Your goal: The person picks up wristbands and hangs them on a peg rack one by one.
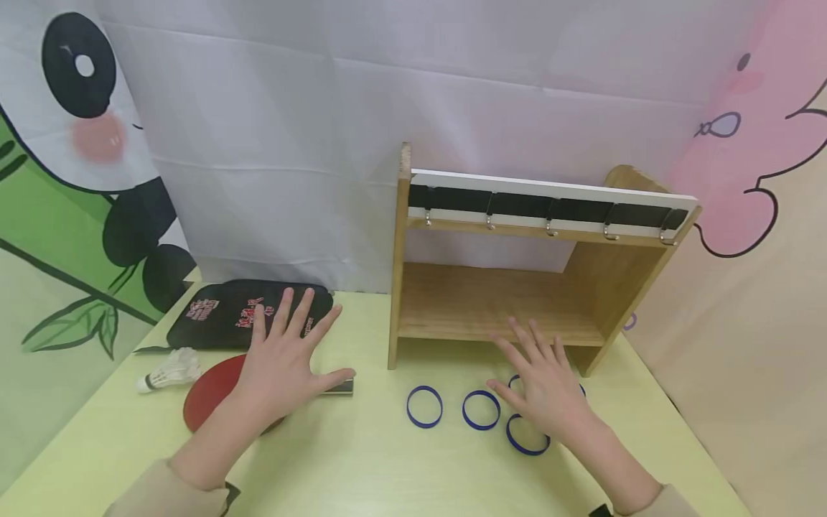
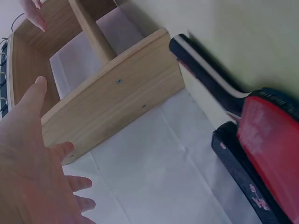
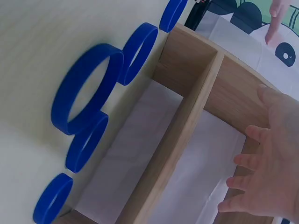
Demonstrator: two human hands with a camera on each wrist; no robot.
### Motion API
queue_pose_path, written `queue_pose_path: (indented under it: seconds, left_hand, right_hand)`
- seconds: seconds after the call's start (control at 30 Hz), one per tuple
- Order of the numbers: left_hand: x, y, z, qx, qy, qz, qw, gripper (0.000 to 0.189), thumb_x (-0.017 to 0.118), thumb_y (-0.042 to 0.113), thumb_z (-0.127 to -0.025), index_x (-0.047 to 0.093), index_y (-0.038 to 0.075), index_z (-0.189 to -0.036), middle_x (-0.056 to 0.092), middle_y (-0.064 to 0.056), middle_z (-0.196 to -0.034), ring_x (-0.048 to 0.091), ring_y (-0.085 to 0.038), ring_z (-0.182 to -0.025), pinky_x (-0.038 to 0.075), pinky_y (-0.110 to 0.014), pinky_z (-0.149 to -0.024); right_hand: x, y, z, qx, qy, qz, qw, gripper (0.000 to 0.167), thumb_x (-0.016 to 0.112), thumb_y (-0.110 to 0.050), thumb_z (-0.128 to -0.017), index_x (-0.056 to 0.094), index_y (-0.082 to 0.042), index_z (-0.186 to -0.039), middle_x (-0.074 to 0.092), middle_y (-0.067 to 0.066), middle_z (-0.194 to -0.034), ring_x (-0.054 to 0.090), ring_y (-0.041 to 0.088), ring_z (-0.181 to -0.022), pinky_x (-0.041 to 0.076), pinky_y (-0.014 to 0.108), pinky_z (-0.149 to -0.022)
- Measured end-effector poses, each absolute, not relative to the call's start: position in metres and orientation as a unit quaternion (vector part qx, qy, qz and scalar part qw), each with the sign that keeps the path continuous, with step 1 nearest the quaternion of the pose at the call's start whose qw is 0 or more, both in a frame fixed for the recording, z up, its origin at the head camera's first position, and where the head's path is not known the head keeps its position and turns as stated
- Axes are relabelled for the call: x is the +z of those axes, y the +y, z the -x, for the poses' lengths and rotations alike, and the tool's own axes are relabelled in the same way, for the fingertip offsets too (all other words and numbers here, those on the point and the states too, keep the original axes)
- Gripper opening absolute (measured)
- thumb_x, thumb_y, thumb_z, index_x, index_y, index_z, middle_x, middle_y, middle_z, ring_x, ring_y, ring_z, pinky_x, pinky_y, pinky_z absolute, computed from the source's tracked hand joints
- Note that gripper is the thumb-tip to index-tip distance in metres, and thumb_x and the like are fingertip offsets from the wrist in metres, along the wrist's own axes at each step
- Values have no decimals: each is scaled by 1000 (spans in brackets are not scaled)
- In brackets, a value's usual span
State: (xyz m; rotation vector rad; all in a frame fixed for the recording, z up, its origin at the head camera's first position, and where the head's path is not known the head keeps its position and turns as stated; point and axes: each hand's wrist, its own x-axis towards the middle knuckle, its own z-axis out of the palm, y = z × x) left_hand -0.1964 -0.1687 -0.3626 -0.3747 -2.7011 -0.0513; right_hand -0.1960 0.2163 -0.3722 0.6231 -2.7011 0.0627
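My left hand (image 1: 281, 370), fingers spread, hovers over a red table tennis paddle (image 1: 213, 391), hiding part of it; the paddle's handle (image 1: 340, 388) sticks out past the thumb. Spread fingers also show on my right hand (image 1: 549, 391), which hovers over the blue wristbands (image 3: 60, 107) and hides some of them in the head view. Several of these bands lie in front of a wooden shelf rack (image 1: 491, 298). In the right wrist view two of the bands overlap the largest-looking one. Neither hand holds anything.
Behind the paddle lies a black zipped case (image 1: 220, 316) with red lettering. A white shuttlecock (image 1: 176, 368) is left of the paddle. Metal hooks (image 1: 551, 230) line the rack's upper front bar. A printed cloth (image 1: 271, 143) hangs behind the pale table (image 1: 362, 467).
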Motion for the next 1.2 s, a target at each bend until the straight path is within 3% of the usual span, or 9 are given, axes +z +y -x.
queue_pose_path:
  seconds: [0.13, 0.37, 0.57, 0.87, 1.2]
  left_hand:
    - [-352, -164, 205, -23, -965, 139, 220, 95, 46, 83, -72, 25, 32, -150, 12, -12, -158, -3, -35, -145, 0, -67, -113]
    - [-344, -152, 227, -64, -958, 143, 239, 95, 55, 76, -74, 28, 26, -150, 15, -13, -157, -2, -35, -145, 4, -64, -114]
    - [-348, -139, 250, -118, -948, 156, 251, 91, 57, 67, -79, 28, 19, -150, 13, -11, -158, 5, -34, -145, 9, -61, -116]
    - [-373, -120, 281, -226, -920, 192, 255, 92, 65, 54, -82, 17, 18, -152, 15, -8, -158, 6, -31, -146, 13, -57, -117]
    - [-404, -105, 308, -300, -883, 250, 260, 91, 71, 40, -82, 19, 14, -152, 25, -10, -155, 19, -31, -143, 23, -51, -116]
  right_hand:
    - [-367, 213, 197, 34, -952, -249, 173, 70, 54, -57, -88, 34, -26, -147, 9, 3, -159, 4, 33, -145, 15, 65, -113]
    - [-368, 199, 201, 48, -928, -334, 159, 69, 56, -49, -90, 29, -26, -149, 9, 2, -159, 4, 28, -146, 22, 60, -113]
    - [-381, 193, 209, 59, -892, -419, 158, 65, 59, -38, -91, 31, -22, -148, 24, 6, -156, 18, 30, -144, 30, 54, -112]
    - [-413, 187, 225, 72, -813, -552, 170, 59, 77, -20, -79, 53, -12, -132, 50, 6, -139, 45, 27, -130, 46, 43, -102]
    - [-439, 179, 238, 75, -775, -611, 146, 39, 77, -18, -78, 64, -14, -115, 64, -1, -117, 56, 16, -114, 47, 27, -100]
